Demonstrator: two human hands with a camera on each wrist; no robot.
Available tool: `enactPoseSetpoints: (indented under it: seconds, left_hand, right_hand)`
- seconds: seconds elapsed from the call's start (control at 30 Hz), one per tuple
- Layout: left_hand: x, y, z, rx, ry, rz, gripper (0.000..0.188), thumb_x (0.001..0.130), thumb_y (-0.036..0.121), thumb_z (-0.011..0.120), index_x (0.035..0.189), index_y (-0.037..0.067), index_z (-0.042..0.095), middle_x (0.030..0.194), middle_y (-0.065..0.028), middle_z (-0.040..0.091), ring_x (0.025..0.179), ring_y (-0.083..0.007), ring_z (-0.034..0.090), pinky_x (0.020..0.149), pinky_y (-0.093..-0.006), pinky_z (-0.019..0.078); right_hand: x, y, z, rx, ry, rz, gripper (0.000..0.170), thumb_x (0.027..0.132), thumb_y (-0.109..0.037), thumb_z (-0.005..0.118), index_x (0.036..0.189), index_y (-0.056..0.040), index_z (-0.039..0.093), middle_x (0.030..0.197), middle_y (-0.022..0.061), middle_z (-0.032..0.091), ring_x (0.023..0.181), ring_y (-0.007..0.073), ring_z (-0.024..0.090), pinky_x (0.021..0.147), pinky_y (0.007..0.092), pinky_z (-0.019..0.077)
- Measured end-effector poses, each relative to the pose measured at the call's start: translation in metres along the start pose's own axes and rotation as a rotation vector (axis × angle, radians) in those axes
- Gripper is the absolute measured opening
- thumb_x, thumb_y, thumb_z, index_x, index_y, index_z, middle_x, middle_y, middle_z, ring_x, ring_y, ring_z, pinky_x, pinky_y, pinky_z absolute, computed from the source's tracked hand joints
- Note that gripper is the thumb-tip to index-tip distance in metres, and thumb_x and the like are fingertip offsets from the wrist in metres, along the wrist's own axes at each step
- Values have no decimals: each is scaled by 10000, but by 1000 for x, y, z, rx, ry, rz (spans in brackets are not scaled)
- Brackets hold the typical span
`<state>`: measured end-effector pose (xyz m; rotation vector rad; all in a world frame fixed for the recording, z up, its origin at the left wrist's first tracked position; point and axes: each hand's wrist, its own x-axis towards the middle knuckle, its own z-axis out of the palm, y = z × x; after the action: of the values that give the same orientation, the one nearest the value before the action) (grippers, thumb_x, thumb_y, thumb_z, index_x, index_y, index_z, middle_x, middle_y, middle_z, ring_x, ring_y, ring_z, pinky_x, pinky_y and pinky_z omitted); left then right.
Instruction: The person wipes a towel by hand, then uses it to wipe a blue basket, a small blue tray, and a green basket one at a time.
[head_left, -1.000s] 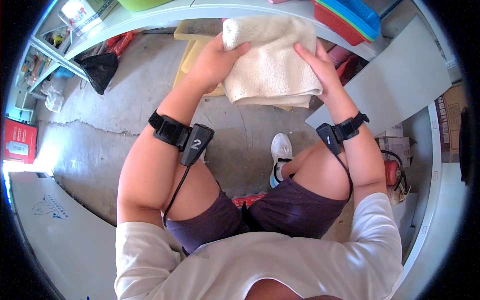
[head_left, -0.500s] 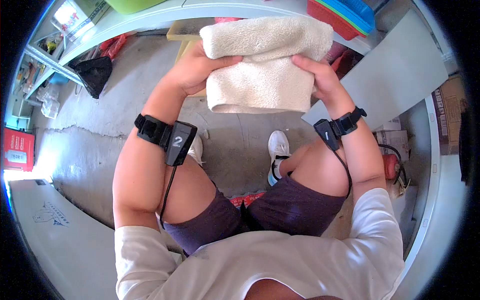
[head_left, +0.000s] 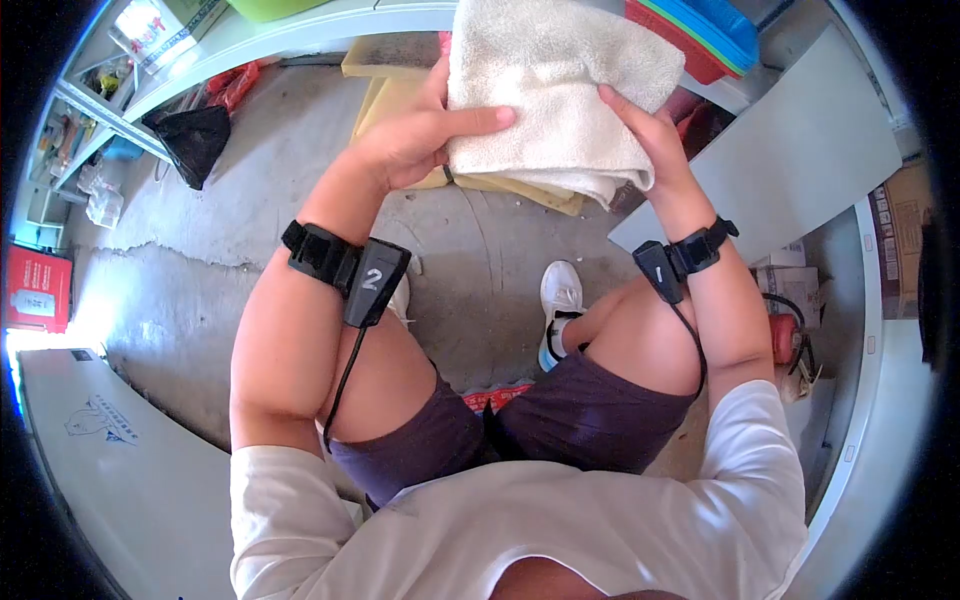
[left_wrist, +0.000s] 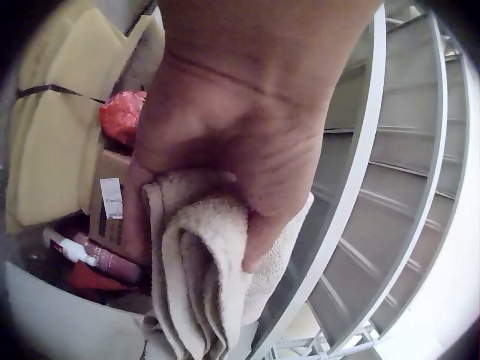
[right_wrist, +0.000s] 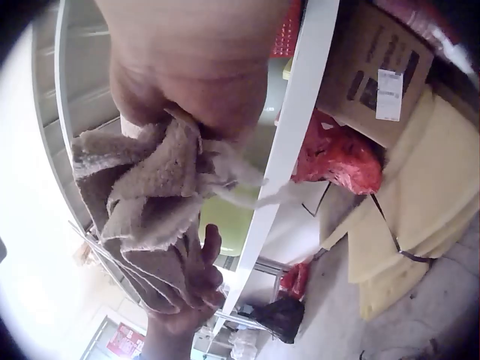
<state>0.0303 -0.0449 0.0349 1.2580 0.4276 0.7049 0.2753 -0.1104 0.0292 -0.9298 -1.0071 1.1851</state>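
Observation:
A cream terry towel (head_left: pixel 560 90) is held up in front of the table edge, spread between both hands. My left hand (head_left: pixel 420 135) grips its left side, thumb lying over the near face and the other fingers behind. On the opposite side my right hand (head_left: pixel 655 145) pinches the towel the same way, its thumb pointing up and inward. In the left wrist view the towel (left_wrist: pixel 206 255) hangs in several folded layers between thumb and fingers. Its layers (right_wrist: pixel 150 195) look bunched and loosely folded in the right wrist view, with the left hand's fingers (right_wrist: pixel 206 277) at the lower end.
A white table (head_left: pixel 330 40) runs across the front, bearing a green container (head_left: pixel 275 8) and stacked coloured baskets (head_left: pixel 715 40). Yellow foam sheets (head_left: pixel 385 95) lie below it. A grey panel (head_left: pixel 790 140) leans at right, near a red extinguisher (head_left: pixel 783 335). A black bag (head_left: pixel 190 145) hangs at left.
Both hands first moved the towel left, then back right and up. The fold along its top half a second ago now looks opened out, and the lower edge slants. Both hands keep hold.

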Motion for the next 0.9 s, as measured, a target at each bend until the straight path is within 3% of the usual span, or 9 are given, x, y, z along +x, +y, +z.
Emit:
enactPoseSetpoints:
  seconds: [0.03,0.13,0.23,0.33,0.43,0.63,0.9]
  left_hand:
    - [-4,0,2,-45,22,4,692,821,73,739,1398,59,358,1298,-101,539,1224,-214,513,1035,-346,429]
    - [3,-10,-6,59,105,67,635,832,79,724,1373,74,390,1266,-92,562,1151,-211,569,934,-357,515]
    - [2,-3,-13,48,119,-6,624,857,64,690,1398,118,384,1241,-79,576,1094,-203,602,820,-335,575]
    - [2,-1,-17,23,137,-78,522,887,72,653,1357,102,428,1182,-83,605,973,-192,650,644,-310,606]
    - [1,0,-11,8,184,-84,486,894,85,649,1333,90,440,1158,-80,614,917,-182,664,559,-296,599]
    - [1,2,-6,1,194,-65,459,907,135,645,1321,93,451,1114,-74,631,892,-160,663,527,-263,571]
    - [2,4,-5,1,232,-103,440,921,215,637,1293,67,455,1064,-65,643,839,-130,659,513,-244,535]
  right_hand:
    - [-1,0,-2,6,-19,28,466,864,-161,704,1266,2,533,1183,108,631,1057,207,625,900,326,518]
    - [-3,1,-3,-27,-97,81,493,842,-149,728,1269,2,533,1199,111,624,1070,209,619,912,328,512]
    - [-6,4,-1,-158,-208,24,567,792,-143,780,1280,1,529,1210,114,621,1092,216,607,927,331,500]
    - [-5,6,2,-222,-143,36,575,788,-147,785,1280,5,527,1220,114,616,1109,223,597,929,333,499]
    - [-2,7,-1,-169,-73,46,557,786,-110,781,1269,12,533,1227,117,610,1114,229,594,937,338,498]
    - [0,11,-5,-112,-23,-1,535,766,-15,770,1249,23,544,1232,124,607,1117,235,596,954,352,495]
    - [0,13,-6,-136,-16,-9,537,771,-25,770,1256,19,545,1222,122,615,1119,232,597,968,342,484]
